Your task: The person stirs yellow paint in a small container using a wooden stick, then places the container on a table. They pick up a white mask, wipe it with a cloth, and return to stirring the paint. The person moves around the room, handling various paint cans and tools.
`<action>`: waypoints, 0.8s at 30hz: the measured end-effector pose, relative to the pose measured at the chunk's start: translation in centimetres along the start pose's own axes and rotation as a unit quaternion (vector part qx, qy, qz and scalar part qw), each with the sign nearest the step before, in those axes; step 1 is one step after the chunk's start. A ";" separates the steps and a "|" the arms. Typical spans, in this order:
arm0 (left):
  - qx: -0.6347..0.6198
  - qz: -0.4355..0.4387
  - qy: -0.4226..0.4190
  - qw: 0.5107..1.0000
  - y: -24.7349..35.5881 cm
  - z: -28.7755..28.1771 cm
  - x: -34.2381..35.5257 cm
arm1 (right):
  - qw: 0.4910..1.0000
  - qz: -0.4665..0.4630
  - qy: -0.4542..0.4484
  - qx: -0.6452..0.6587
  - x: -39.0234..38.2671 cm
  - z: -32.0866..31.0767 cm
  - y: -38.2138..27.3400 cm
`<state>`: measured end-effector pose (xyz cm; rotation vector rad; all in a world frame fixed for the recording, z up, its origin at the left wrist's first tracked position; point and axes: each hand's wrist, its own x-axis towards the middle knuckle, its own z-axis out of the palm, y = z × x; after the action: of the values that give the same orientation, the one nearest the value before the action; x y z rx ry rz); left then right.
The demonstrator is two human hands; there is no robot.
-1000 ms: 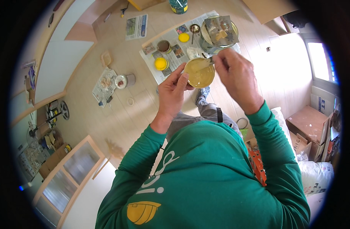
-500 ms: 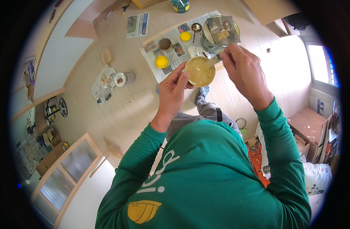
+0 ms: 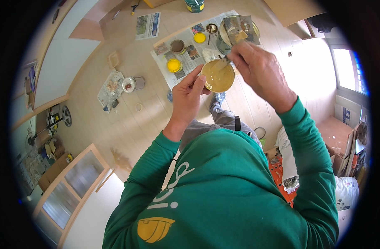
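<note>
My left hand [image 3: 190, 89] grips a small round bowl [image 3: 218, 85] of yellowish-beige paste or paint, thumb on the rim and fingers around the side. Above its far right edge, my right hand [image 3: 258, 68] is closed on a spatula [image 3: 224, 63]. The tool's coated end dips into the bowl against the inner wall; its handle is mostly hidden by my fingers. Beyond the hands, newspaper [image 3: 190, 62] lies on the floor under an open can of yellow paint [image 3: 174, 65], a can with brown contents [image 3: 178, 46] and a yellow lid [image 3: 199, 37].
A large tin [image 3: 224, 43] with a smeared sheet [image 3: 244, 27] on top stands at the newspaper's right end. On the left are a clear jar [image 3: 132, 84] and stained paper [image 3: 111, 89]. A green bucket [image 3: 195, 5] stands at the far edge; boxes [image 3: 337, 133] line the right.
My right hand has moved slightly left, bringing the spatula farther into the bowl. The left hand keeps its hold, with the bowl nearly in place.
</note>
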<state>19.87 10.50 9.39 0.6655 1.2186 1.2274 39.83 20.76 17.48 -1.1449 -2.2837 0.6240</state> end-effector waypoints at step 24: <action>0.011 -0.004 -0.024 1.000 0.9 0.7 0.3 | 0.993 0.114 -0.034 0.000 -0.7 -1.3 -0.6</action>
<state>20.19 11.20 10.24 0.7014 1.1956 1.1873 40.66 20.11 18.69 -1.4178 -2.2260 0.7593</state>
